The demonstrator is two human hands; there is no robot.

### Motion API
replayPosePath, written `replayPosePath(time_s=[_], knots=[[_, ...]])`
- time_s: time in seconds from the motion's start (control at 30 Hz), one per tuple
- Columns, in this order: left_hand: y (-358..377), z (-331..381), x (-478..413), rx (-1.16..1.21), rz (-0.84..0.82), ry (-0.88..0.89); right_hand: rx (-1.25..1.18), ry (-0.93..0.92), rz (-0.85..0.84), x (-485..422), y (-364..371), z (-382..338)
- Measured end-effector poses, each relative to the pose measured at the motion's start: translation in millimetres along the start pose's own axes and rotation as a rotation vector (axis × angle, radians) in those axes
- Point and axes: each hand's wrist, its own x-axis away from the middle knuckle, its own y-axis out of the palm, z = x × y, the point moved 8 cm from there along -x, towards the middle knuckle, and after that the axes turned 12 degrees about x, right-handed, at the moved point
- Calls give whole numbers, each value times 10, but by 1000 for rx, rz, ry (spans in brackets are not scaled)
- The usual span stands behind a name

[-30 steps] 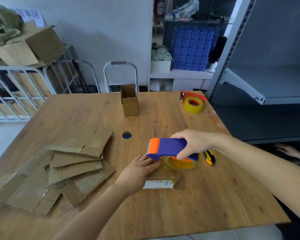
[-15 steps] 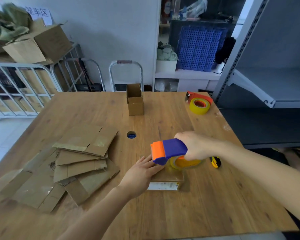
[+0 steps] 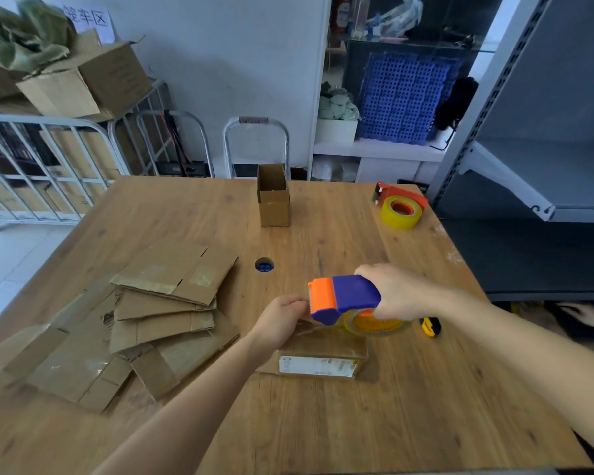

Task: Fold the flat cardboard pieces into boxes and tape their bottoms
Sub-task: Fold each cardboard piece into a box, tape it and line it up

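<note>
We list, on the tabletop (image 3: 357, 423): flat cardboard pieces (image 3: 151, 323) at left; low box (image 3: 323, 351) front centre, tape dispenser (image 3: 343, 298) over it; knife (image 3: 430, 326) just right; hole (image 3: 264, 265) behind; upright box (image 3: 273, 200) farther back; spare tape roll (image 3: 400, 209) far right.

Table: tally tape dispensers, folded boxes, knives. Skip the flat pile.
Tape dispensers: 2
Folded boxes: 2
Knives: 1
Total: 5
</note>
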Motion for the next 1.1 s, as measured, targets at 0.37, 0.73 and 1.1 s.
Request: replayPosePath(time_s=[0.37, 0.73, 1.1], knots=[[-153, 48, -46, 14, 136, -13, 92, 1, 2, 3, 26, -42], [-486, -138, -61, -5, 218, -71, 183, -25, -61, 1, -12, -265], [-663, -274, -91, 1, 184, -109, 214, -48, -154, -90, -78, -520]])
